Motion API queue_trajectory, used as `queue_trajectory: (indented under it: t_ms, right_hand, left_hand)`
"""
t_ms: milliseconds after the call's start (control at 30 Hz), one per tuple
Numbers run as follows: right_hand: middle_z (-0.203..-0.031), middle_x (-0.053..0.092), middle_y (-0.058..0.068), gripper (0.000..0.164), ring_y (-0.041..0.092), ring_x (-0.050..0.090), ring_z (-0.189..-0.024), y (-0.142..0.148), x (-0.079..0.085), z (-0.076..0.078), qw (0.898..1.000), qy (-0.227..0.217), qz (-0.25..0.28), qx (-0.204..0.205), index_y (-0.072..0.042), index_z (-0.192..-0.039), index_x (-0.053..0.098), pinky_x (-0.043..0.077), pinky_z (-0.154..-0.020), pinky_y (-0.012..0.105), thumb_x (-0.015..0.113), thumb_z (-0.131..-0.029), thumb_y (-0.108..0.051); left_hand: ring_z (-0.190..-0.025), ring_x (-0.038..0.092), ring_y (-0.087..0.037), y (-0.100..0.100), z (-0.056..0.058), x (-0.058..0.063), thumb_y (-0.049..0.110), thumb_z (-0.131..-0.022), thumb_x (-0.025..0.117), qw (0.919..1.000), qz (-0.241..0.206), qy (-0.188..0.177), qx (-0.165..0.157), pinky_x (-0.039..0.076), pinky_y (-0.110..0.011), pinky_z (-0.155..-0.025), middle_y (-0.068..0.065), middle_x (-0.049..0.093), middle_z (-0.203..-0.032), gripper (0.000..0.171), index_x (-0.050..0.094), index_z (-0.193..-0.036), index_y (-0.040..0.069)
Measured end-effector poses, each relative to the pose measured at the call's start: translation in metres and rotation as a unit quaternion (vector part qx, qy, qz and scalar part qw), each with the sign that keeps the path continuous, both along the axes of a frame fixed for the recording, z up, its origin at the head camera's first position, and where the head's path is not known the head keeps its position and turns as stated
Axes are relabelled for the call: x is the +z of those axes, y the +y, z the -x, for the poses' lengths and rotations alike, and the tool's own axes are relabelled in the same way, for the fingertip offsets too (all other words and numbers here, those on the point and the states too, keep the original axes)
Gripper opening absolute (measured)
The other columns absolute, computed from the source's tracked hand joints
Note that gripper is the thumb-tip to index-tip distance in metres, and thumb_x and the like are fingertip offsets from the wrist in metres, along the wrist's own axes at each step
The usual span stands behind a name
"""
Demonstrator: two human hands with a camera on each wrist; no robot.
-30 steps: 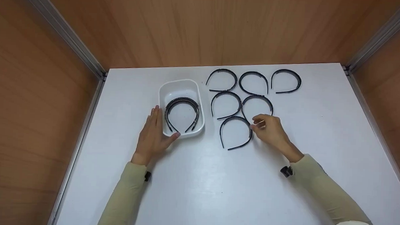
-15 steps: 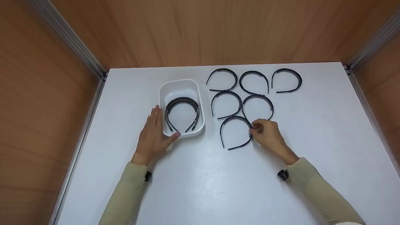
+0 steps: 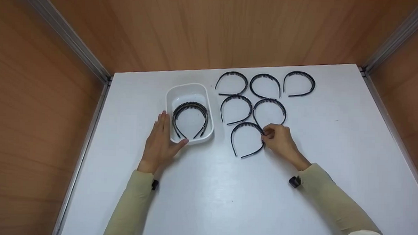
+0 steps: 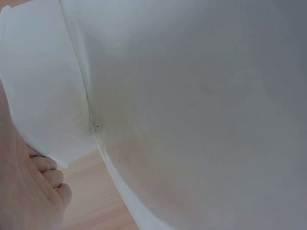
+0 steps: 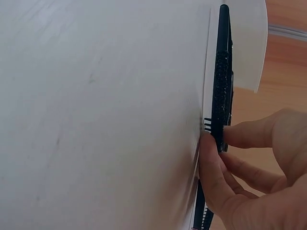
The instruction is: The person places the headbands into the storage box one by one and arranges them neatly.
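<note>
My right hand (image 3: 279, 142) pinches the right side of the nearest black toothed headband (image 3: 246, 124), its ends pointing toward me. Close up in the right wrist view, thumb and finger grip the headband (image 5: 220, 81) edge-on, with some teeth showing by the fingertip. My left hand (image 3: 157, 141) rests along the left side and near corner of a white plastic container (image 3: 190, 85), fingers straight and thumb spread. Inside the container lie overlapping black headbands (image 3: 190, 104). In the left wrist view part of the hand (image 4: 29, 191) touches the container wall (image 4: 38, 72).
Several more black headbands lie beyond the right hand, including one at the far right (image 3: 313, 84) and one just behind the fingers (image 3: 284, 109). Wooden panels (image 3: 212, 30) enclose the white table (image 3: 206, 201) at the back and both sides.
My right hand has come down onto the nearest headband and taken hold of it. That headband has shifted slightly to the right and toward me. The left hand has stayed put.
</note>
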State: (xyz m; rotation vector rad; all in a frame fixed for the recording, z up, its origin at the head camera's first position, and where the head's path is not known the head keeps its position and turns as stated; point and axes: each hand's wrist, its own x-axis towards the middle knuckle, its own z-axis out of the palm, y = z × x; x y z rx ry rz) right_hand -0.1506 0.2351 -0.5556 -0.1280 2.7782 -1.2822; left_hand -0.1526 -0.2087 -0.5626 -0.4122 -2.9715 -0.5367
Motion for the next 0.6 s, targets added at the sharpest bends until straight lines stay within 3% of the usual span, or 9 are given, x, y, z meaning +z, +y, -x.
queue_trajectory:
  t_ms: [233, 600]
  right_hand:
    - [-0.104, 0.076, 0.020, 0.022, 0.029, 0.075, -0.092, 0.0017, 0.0029, 0.0007, 1.000, -0.020, 0.006, -0.003, 0.006, -0.113, 0.076, 0.062, -0.077, 0.033, 0.075, -0.092, 0.001]
    - [-0.105, 0.078, 0.022, 0.024, 0.027, 0.076, -0.090, 0.0033, 0.0100, -0.0006, 0.998, -0.048, 0.035, 0.001, 0.006, -0.116, 0.078, 0.057, -0.066, 0.020, 0.074, -0.093, 0.001]
  left_hand:
    - [-0.167, 0.010, -0.035, -0.0004, -0.0002, 0.0016, 0.078, -0.096, 0.057, 0.9999, 0.006, -0.010, 0.001, 0.015, -0.046, -0.136, -0.022, 0.007, -0.179, 0.120, 0.007, -0.170, -0.002]
    - [-0.167, 0.010, -0.036, -0.0006, -0.0005, 0.0011, 0.079, -0.096, 0.055, 0.9999, 0.009, -0.009, 0.001, 0.016, -0.048, -0.136, -0.022, 0.007, -0.179, 0.120, 0.008, -0.170, -0.003]
